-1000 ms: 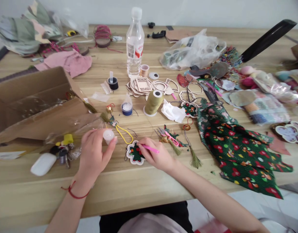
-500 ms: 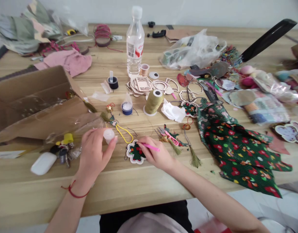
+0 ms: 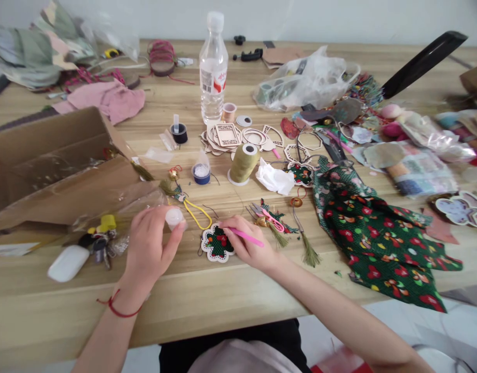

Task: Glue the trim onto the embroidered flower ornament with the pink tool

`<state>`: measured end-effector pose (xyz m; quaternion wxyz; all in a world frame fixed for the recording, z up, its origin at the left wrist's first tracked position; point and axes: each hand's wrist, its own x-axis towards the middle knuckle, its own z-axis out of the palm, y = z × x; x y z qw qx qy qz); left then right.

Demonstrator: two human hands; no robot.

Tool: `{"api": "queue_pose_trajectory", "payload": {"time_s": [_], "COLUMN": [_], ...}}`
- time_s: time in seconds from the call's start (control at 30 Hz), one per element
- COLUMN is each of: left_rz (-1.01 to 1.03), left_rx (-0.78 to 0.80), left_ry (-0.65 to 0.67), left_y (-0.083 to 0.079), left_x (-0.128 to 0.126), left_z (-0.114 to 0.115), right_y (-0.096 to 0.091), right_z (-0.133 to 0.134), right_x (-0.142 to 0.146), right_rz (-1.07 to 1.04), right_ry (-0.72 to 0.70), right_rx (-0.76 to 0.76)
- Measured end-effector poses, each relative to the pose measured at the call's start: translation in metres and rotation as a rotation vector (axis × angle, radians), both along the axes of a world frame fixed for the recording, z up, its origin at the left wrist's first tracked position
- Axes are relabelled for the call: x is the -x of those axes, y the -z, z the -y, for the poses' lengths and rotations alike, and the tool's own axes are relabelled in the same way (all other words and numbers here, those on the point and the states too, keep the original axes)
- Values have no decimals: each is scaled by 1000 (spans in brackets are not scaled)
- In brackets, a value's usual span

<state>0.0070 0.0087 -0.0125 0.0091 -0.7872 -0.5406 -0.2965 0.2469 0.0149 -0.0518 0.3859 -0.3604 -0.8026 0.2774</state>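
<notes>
I have my left hand [image 3: 150, 243] closed around a little white bottle [image 3: 174, 218]. My right hand [image 3: 249, 243] is holding tight to a pink stick [image 3: 244, 236]. Just beside that hand, a flower-shaped card [image 3: 216, 243] with green cloth on it lies flat on the wooden table [image 3: 184, 305]. A yellow string [image 3: 195, 215] lies next to the card.

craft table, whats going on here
A person is working at a cluttered wooden table with bare hands. Their left hand holds a small white plastic container. Their right hand grips a pink stick, its tip near a flower-shaped wooden frame filled with green floral fabric. A yellow cord lies just beyond the frame, and pink-handled scissors lie to its right.
</notes>
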Motion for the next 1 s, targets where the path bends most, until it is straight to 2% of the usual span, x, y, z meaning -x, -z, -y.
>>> {"api": "queue_pose_trajectory", "payload": {"time_s": [0.3, 0.5, 0.67, 0.83, 1.0], "left_rz": [21, 4, 10, -9, 3], "left_rx": [8, -27, -10, -24, -18], "left_ry": [-8, 4, -6, 0, -4], "left_y": [-2, -2, -2, -2, -1], "left_x": [-2, -2, -2, -2, -2], "left_z": [0, 0, 0, 0, 0], "right_y": [-1, 5, 13, 8, 7], "right_z": [-3, -6, -7, -6, -8], "right_x": [2, 2, -1, 1, 2], "right_rz": [-70, 1, 24, -7, -28], "right_ry": [16, -10, -17, 33, 51], "right_rx": [-78, -68, 27, 132, 163]}}
